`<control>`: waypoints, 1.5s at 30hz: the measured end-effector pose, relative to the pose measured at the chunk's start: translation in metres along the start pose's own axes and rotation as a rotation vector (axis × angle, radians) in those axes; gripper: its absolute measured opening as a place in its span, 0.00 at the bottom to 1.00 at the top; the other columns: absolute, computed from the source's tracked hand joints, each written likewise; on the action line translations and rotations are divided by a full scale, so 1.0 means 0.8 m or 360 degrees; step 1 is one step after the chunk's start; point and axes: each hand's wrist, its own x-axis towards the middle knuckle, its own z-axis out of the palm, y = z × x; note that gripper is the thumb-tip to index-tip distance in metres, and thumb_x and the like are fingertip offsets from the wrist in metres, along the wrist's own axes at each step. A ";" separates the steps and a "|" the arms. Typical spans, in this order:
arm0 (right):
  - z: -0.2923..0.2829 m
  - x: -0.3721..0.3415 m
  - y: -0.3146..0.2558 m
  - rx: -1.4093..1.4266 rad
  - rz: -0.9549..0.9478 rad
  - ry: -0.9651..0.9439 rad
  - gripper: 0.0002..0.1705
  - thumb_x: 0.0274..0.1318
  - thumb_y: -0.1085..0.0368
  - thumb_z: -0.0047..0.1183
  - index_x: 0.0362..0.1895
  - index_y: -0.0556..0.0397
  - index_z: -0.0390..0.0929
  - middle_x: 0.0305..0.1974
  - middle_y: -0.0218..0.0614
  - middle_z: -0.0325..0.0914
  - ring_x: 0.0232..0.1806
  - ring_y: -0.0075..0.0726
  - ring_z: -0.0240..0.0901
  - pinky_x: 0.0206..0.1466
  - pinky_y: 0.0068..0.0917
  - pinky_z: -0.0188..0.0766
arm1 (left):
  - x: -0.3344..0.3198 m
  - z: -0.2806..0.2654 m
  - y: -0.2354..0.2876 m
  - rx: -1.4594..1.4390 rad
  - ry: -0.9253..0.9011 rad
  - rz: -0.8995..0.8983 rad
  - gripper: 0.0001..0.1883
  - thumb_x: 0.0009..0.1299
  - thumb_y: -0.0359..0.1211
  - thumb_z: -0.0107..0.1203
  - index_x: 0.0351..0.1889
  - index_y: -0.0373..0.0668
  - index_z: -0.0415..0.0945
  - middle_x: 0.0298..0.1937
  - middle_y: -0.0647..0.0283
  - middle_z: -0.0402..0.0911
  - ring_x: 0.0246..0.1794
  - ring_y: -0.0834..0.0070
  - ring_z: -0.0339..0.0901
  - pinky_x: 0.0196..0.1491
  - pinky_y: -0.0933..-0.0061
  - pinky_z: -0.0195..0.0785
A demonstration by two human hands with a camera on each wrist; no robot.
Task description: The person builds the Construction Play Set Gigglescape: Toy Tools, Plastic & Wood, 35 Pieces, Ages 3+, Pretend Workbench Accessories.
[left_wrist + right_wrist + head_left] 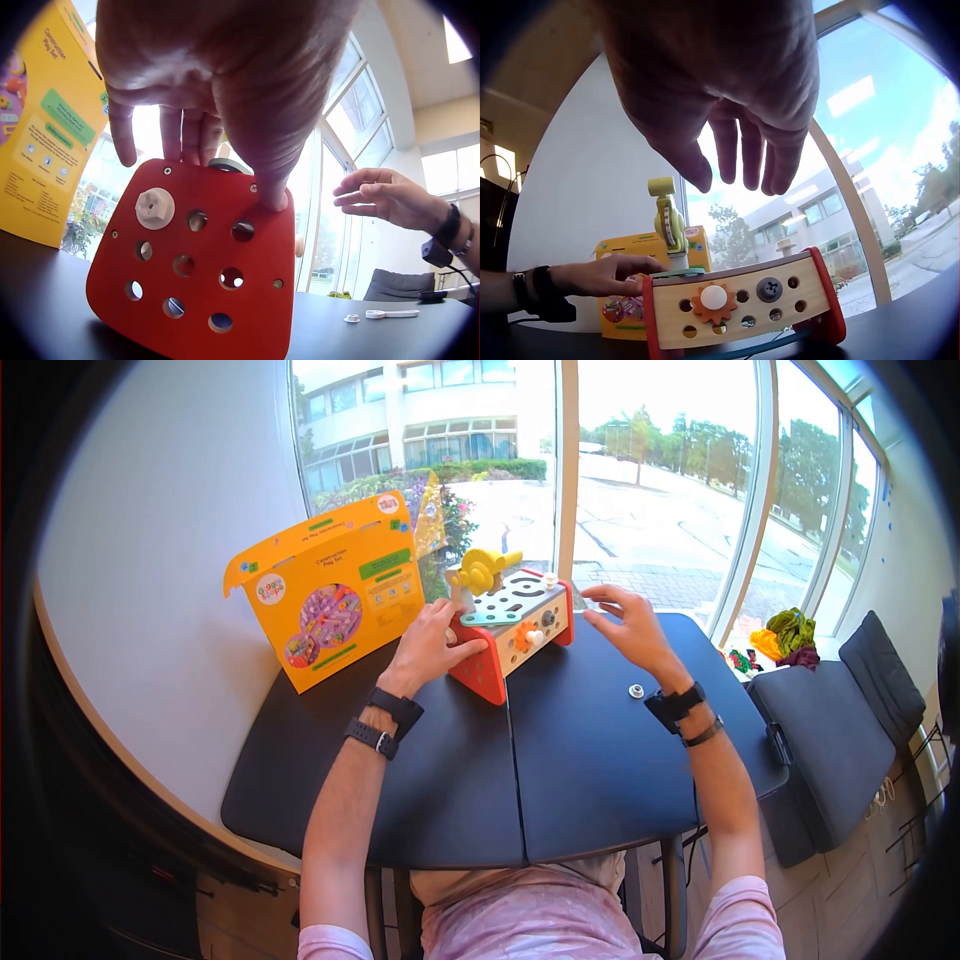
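Observation:
A toy workbench [482,678] with red end panels and a pale wooden front stands on the black table. My left hand [430,645] holds its left end, thumb at the edge of the red panel and fingers over the top. A white hex piece [155,208] sits in that panel. An orange gear [523,637] and a grey screw head [769,289] are on the front. Up on the left end stand a yellow jointed toy piece [672,217] and a green strip [490,619]. Beyond the bench's right end, my right hand [632,628] hovers with relaxed fingers, holding nothing visible.
Behind the bench on the left stands a yellow cardboard box [335,590]. A small white nut [352,318] and a white toy wrench [392,313] lie on the table [600,790] to the right. Large windows rise behind; a dark chair [825,725] stands at right.

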 end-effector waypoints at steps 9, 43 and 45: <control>-0.084 -0.067 0.055 -0.0172 0.0363 -0.0126 0.15 0.75 0.65 0.64 0.59 0.58 0.89 0.57 0.44 0.91 0.59 0.42 0.90 0.69 0.40 0.85 | -0.002 -0.010 0.000 -0.0172 -0.0114 -0.0039 0.35 0.74 0.50 0.74 0.71 0.39 0.78 0.68 0.50 0.80 0.73 0.50 0.77 0.73 0.53 0.75; 0.135 -0.071 0.053 -0.0548 -0.0057 -0.1233 0.29 0.79 0.60 0.55 0.76 0.61 0.76 0.79 0.53 0.73 0.76 0.62 0.74 0.81 0.47 0.71 | -0.206 -0.059 0.089 -0.0147 -0.0837 -0.0312 0.21 0.72 0.50 0.75 0.51 0.44 0.89 0.39 0.59 0.93 0.41 0.58 0.91 0.47 0.58 0.84; 0.148 -0.067 0.057 -0.0530 -0.0106 -0.1209 0.29 0.79 0.60 0.55 0.76 0.61 0.75 0.79 0.53 0.73 0.76 0.62 0.74 0.81 0.47 0.71 | -0.214 -0.059 0.089 -0.0146 -0.0848 -0.0310 0.21 0.73 0.50 0.74 0.50 0.44 0.88 0.38 0.60 0.92 0.41 0.57 0.91 0.46 0.57 0.83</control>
